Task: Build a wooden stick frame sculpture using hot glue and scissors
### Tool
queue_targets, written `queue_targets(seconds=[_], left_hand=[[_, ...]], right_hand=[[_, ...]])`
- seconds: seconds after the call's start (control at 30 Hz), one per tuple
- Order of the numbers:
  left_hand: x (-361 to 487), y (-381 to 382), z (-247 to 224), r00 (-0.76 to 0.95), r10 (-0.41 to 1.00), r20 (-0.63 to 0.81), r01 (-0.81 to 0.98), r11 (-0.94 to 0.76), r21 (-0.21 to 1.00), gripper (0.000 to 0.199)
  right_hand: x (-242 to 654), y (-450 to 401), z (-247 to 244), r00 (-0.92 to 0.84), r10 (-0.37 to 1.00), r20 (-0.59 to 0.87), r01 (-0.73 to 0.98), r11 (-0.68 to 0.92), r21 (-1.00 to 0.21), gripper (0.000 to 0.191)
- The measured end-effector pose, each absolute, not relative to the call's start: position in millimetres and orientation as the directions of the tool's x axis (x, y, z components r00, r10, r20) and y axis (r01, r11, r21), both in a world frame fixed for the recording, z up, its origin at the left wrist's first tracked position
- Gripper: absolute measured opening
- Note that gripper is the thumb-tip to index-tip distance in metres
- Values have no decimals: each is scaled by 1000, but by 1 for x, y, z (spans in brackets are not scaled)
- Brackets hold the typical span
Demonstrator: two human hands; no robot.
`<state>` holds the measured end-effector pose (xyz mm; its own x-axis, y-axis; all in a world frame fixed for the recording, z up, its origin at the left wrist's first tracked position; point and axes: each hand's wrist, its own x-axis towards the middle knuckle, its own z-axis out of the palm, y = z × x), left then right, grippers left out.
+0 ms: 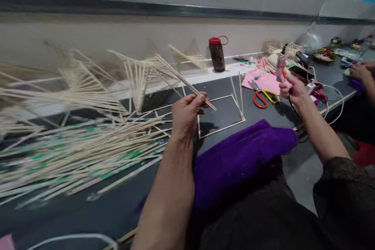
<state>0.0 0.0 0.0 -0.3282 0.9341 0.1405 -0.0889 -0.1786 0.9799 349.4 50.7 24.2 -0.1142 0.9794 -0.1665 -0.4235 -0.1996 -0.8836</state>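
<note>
My left hand (pixel 189 111) is closed around a few thin wooden sticks (pixel 175 73), pinched near their lower ends and slanting up to the left. Just beyond that hand, a rectangular stick frame (pixel 221 129) lies on the dark table, with a stick standing up at its right corner (pixel 241 93). Off to the right, my right hand (pixel 294 88) grips a pink glue gun (pixel 281 66) with an orange part, raised above the table; a dark cord hangs from it. Purple cloth (pixel 234 160) lies between my arms.
Loose sticks (pixel 88 156) cover the left side, with twisted stick structures (pixel 140 74) behind. Red-and-yellow scissors (pixel 260 94) rest by pink paper (pixel 263 80). A red-lidded bottle (pixel 217 55) stands at the wall. A white cable (pixel 340 105) loops over the edge; another person's hands (pixel 361 72) are far right.
</note>
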Motion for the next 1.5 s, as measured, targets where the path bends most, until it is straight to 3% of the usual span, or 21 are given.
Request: queue_targets(seconds=[0.27, 0.4, 0.5, 0.6, 0.73, 0.8, 0.9, 1.03, 1.17, 1.37, 1.5], left_hand=[[6, -19, 13, -111, 973, 201, -249, -223, 942, 27], [8, -29, 20, -64, 953, 297, -289, -302, 908, 21], [8, -31, 24, -4, 953, 302, -371, -281, 885, 19], [6, -32, 26, 50, 970, 239, -469, -188, 863, 17], [6, -35, 28, -57, 969, 241, -516, -235, 824, 22], [7, -37, 28, -208, 932, 297, -471, -362, 805, 26], [12, -41, 28, -438, 785, 439, -251, -575, 778, 24], [17, -47, 26, -495, 576, 651, 69, -721, 690, 18], [18, -49, 23, -455, 500, 737, 223, -738, 637, 21], [19, -50, 24, -472, 488, 734, 311, -687, 657, 28], [23, -53, 29, -501, 494, 711, 334, -647, 685, 21]], right_hand=[[313, -10, 46, -362, 932, -1, -367, -144, -919, 28], [275, -51, 54, -629, 777, 40, -389, -270, -881, 34], [245, -67, 43, -782, 623, -10, -334, -433, -838, 36], [220, -68, 28, -841, 537, -64, -267, -515, -815, 36], [201, -60, 26, -815, 578, -40, -295, -472, -831, 34], [197, -58, 31, -793, 609, -26, -304, -433, -849, 34], [192, -60, 37, -721, 690, -64, -280, -373, -885, 35], [185, -65, 34, -580, 803, -138, -214, -313, -925, 39], [179, -66, 26, -498, 861, -106, -171, -218, -961, 42], [172, -63, 22, -421, 904, -67, -87, -113, -990, 40], [170, -61, 18, -407, 911, -74, -76, -114, -990, 41]])
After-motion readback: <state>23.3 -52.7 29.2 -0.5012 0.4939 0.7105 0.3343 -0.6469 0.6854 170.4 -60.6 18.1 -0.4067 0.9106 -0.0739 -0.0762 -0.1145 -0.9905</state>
